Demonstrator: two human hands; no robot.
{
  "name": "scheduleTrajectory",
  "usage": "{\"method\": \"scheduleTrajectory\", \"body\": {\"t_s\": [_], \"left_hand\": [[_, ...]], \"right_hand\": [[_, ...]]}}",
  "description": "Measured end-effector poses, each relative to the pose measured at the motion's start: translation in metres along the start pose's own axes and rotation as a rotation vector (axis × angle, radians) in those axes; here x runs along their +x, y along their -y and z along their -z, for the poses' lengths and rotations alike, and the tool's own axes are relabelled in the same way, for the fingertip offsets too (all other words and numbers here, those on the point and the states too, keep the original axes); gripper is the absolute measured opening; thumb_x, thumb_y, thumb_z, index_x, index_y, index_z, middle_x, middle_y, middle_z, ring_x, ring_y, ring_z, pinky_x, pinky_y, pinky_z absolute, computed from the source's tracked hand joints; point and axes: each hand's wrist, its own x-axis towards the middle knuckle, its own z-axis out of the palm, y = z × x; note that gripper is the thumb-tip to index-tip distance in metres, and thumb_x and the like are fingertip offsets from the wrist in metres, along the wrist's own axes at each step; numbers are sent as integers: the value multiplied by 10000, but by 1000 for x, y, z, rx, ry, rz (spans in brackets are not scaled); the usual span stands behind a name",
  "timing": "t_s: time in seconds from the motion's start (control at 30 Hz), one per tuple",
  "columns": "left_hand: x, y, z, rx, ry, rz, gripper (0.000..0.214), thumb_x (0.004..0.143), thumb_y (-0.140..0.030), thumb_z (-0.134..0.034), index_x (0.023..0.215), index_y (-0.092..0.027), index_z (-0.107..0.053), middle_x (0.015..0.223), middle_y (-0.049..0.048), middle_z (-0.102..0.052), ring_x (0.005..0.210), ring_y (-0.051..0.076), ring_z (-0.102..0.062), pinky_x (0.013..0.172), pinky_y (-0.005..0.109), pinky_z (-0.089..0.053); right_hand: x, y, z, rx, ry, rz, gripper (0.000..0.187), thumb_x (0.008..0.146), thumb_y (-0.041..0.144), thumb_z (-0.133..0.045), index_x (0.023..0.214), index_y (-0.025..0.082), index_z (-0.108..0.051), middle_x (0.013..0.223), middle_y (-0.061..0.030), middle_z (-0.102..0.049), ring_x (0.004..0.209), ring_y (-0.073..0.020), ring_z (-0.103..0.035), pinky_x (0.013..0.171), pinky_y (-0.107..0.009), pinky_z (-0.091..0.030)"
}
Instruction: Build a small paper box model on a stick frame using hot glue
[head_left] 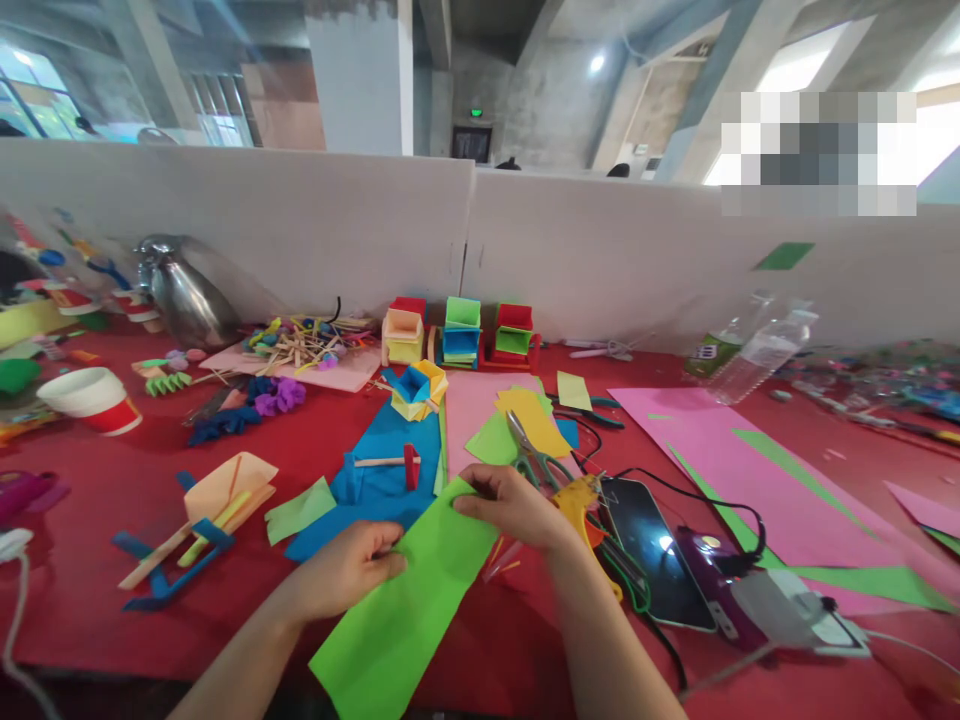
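Observation:
A long strip of bright green paper (420, 600) slants across the near edge of the table between my hands. My left hand (349, 570) pinches its left edge about midway along. At the strip's far end, my right hand (517, 505) grips the top corner between thumb and fingers. Just beyond lie scissors (536, 455) on yellow and green paper pieces, and a yellow glue gun (581, 505) is beside my right wrist. Blue paper (337, 525) lies beyond my left hand, with a small blue-and-red paper piece on a stick (382, 462) on it.
Folded paper boxes (461, 330) stand along the white partition (300, 215). A phone (656, 550), a power strip (795, 610) and cables lie at right, near pink sheets (795, 490). At left are a paper-and-stick model (202, 520), a paper cup (94, 400) and a metal jug (184, 295).

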Motion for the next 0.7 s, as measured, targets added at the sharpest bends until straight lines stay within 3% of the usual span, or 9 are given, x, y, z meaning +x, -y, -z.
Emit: {"method": "scheduleTrajectory", "body": {"t_s": [0.13,0.3,0.47,0.57,0.7], "left_hand": [[-8,8,0,-135,122,-6,211,794,-363,-461,721,-165,-473,650,-40,-431,588,103,-388,523,199,-302],[-19,15,7,40,78,-5,273,815,-413,-431,690,-171,-453,621,-46,-357,585,103,-351,525,199,-270],[-26,17,22,230,-32,13,335,844,-451,-349,659,-182,-422,615,-37,-379,586,117,-390,535,208,-282],[-29,22,32,363,-101,-7,337,858,-430,-319,662,-187,-447,620,-19,-447,604,138,-447,548,220,-284],[-34,32,42,502,-86,-43,340,860,-419,-312,696,-196,-509,615,-2,-507,615,157,-493,554,231,-280]], "right_hand": [[-3,5,-3,-80,-38,3,228,760,338,-543,626,153,-548,558,49,-389,515,-74,-315,476,-208,-251],[-13,11,0,-6,-226,-20,164,731,308,-539,755,164,-614,606,21,-491,533,-92,-380,489,-218,-278],[-18,13,-4,82,-278,-51,145,719,300,-545,778,173,-582,637,13,-522,548,-97,-425,491,-217,-302],[-17,7,-11,117,-236,-88,146,705,306,-560,766,177,-526,597,34,-493,529,-90,-428,474,-207,-300],[-19,-6,-23,75,-102,-167,131,644,210,-591,741,173,-511,551,60,-458,504,-81,-416,464,-197,-293]]}}
